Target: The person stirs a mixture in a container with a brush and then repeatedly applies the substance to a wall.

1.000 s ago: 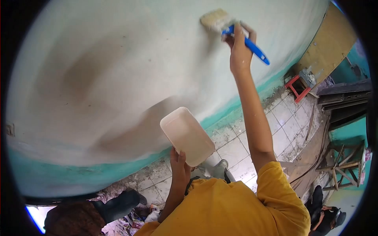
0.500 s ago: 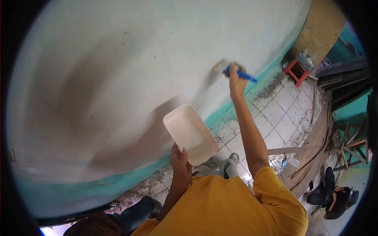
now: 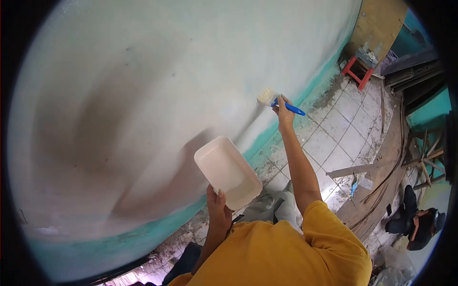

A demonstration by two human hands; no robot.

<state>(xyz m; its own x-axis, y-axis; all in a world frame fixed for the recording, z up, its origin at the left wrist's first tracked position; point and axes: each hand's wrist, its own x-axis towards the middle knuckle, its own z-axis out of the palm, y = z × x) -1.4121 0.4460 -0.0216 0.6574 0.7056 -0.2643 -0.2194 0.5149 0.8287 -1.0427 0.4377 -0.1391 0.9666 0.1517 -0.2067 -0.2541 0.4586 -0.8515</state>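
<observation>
Room: pale whitish wall (image 3: 143,95), grey shading across mid part, teal band (image 3: 71,260) along its foot; tiled floor (image 3: 334,138) to the R, dirty along the wall line.

Item 1, centre-L: white rect. plastic tray (image 3: 217,159), tilted, open side facing the camera, held up in front of the wall. Left hand (image 3: 217,207) grips its near short end from below, thumb hooked over the rim, fingers underneath out of view.

Item 2, centre-R: flat paintbrush (image 3: 268,97), pale bristles, blue handle, bristles touching the wall just above the teal band. Right hand (image 3: 285,112) closed round the handle, arm stretched out fwd. and down.

Item 3, foreground: yellow shirt (image 3: 276,248) of the wearer, shoulder and sleeve.

Item 4, R: loose planks (image 3: 362,169) lying on the floor; red stool (image 3: 355,71) by the wall foot, debris on top; brown board (image 3: 377,24) leaning upright behind it; wooden trestle (image 3: 429,162) at far R.

Item 5, lower R edge: another person (image 3: 415,221) in dark clothes, low to the floor, well apart from both hands.
</observation>
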